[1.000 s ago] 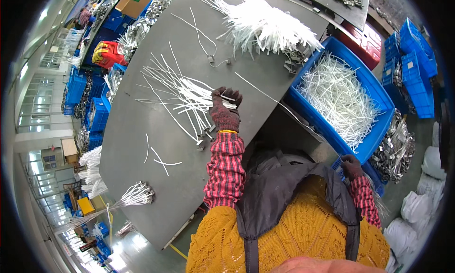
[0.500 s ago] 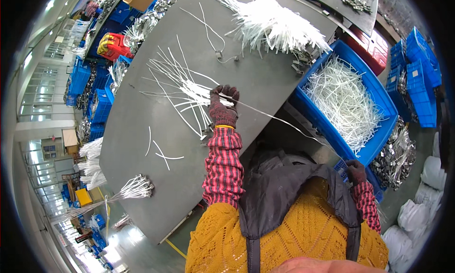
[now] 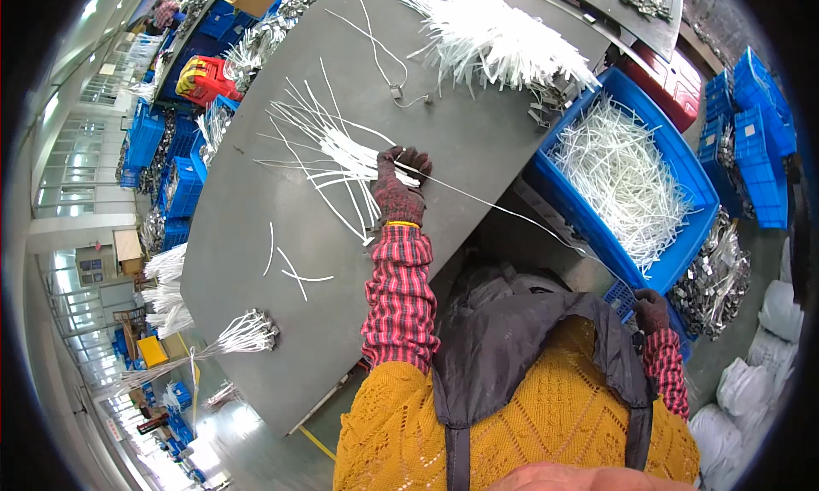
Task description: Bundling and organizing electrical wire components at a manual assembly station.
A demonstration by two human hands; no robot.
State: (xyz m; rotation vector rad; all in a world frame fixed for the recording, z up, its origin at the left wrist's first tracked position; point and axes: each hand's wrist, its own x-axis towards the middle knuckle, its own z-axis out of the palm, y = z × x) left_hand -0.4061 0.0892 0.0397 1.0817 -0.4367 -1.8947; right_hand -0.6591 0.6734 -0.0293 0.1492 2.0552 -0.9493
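Head view shows the left hand (image 3: 399, 188), in a dark knit glove, closed down on a fan of white cable ties (image 3: 328, 145) that lies on the grey metal table (image 3: 256, 261); its fingers curl over the near ends of the ties, pinning them to the tabletop. One long tie (image 3: 495, 205) runs from that hand toward the blue crate (image 3: 678, 154). The right hand (image 3: 650, 310), also gloved, rests at the near corner of the blue crate; whether its fingers are closed on anything cannot be told. The crate, just off the table's edge, is heaped with loose white ties (image 3: 618, 180). Farther from the crate, a dense pile of ties (image 3: 490, 30) sits on the table, a few stray ties (image 3: 290, 265) lie below the left hand, and a bundle with metal ends (image 3: 243, 333) sits near the table's lower edge. The step in hand looks like gathering and aligning ties into one bunch; the next move likely calls for squaring the ends under the left hand while the right supplies more.
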